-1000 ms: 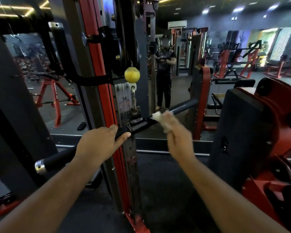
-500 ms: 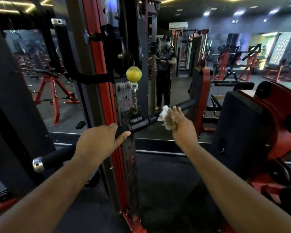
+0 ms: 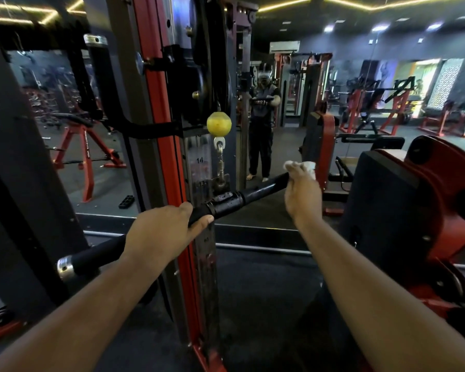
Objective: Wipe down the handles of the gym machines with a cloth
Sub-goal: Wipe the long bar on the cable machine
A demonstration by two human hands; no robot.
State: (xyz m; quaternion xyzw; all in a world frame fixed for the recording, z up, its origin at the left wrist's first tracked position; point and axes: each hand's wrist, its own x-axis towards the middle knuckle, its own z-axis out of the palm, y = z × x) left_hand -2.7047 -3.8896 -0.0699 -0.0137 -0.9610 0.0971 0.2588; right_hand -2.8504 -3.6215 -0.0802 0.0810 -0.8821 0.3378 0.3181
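**At the cable machine: two hands on a hanging bar**

Near the far end of a black bar [image 3: 255, 191], the right hand [image 3: 302, 196] curls its fingers around a white cloth [image 3: 304, 165], pressing it against the bar's grip. The cloth bunches out above the knuckles.

To the left of that hand, past the bar's bare middle joint, the left hand [image 3: 163, 232] wraps over the bar's near grip, thumb lying along the top. Beyond its wrist the bar runs on down-left to a silver end cap [image 3: 64, 268].

Above the joint between the hands, a metal clip [image 3: 220, 167] links the bar to a yellow ball [image 3: 218, 124] on the cable. Behind this stands a red upright [image 3: 159, 103] and a numbered weight stack [image 3: 199, 170]. Farther back, a mirror [image 3: 279, 130] shows the person holding the bar. Right of the right hand sits a red and black machine [image 3: 414, 210].
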